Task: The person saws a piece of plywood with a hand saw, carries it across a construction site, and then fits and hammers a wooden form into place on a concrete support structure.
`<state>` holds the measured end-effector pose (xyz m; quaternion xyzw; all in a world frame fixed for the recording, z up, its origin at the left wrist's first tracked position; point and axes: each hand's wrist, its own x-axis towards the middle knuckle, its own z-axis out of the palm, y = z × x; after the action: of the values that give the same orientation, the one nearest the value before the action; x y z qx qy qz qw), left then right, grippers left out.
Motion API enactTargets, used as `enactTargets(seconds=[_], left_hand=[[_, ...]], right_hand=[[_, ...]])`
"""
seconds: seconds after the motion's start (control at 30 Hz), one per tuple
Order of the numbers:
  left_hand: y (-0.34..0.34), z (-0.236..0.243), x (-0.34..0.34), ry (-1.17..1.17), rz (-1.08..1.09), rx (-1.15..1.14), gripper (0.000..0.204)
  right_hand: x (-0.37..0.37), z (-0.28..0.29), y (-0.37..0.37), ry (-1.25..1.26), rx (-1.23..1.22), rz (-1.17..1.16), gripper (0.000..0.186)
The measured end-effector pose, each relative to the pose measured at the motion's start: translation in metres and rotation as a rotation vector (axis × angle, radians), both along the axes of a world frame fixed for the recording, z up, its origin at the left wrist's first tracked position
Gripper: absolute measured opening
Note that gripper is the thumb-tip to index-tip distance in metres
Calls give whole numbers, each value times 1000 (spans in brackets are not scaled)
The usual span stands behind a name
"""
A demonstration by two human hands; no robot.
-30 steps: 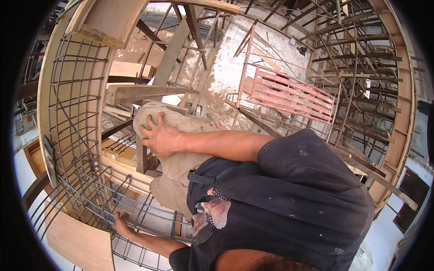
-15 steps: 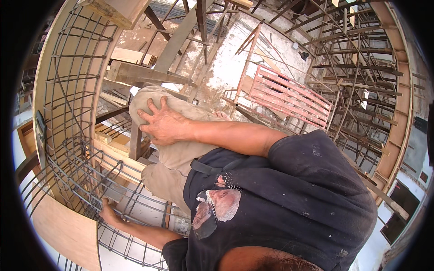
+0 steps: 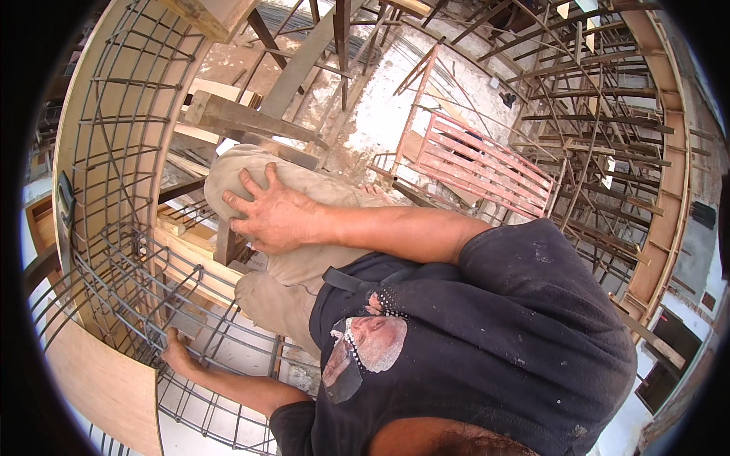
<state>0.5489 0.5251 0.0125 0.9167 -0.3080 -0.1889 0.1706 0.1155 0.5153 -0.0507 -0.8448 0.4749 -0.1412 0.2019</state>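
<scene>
Stained whitish concrete floor (image 3: pixel 379 106) lies below, and the grey cage of steel reinforcing bars (image 3: pixel 199 270) is at my left, beside a pale plywood sheet (image 3: pixel 106 387). My bare left hand (image 3: pixel 181 360) rests against it, though I am not able to see how firmly it closes; my bare right hand (image 3: pixel 277 216) stays spread wide on my beige-trousered knee (image 3: pixel 226 167), gripping nothing. Only the view has shifted slightly, so the steel seems to remain unmoved.
</scene>
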Motion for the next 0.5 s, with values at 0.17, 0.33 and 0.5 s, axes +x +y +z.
enactTargets(seconds=[0.17, 0.33, 0.5], left_hand=[[-1, -7, 13, 35, 28, -13, 78], [1, -5, 2, 35, 5, -60, 76], [1, -8, 3, -21, 9, -53, 75]], right_hand=[[4, 3, 3, 4, -43, 16, 53], [5, 3, 4, -7, -56, 13, 54], [4, -2, 0, -21, -56, 5, 54]])
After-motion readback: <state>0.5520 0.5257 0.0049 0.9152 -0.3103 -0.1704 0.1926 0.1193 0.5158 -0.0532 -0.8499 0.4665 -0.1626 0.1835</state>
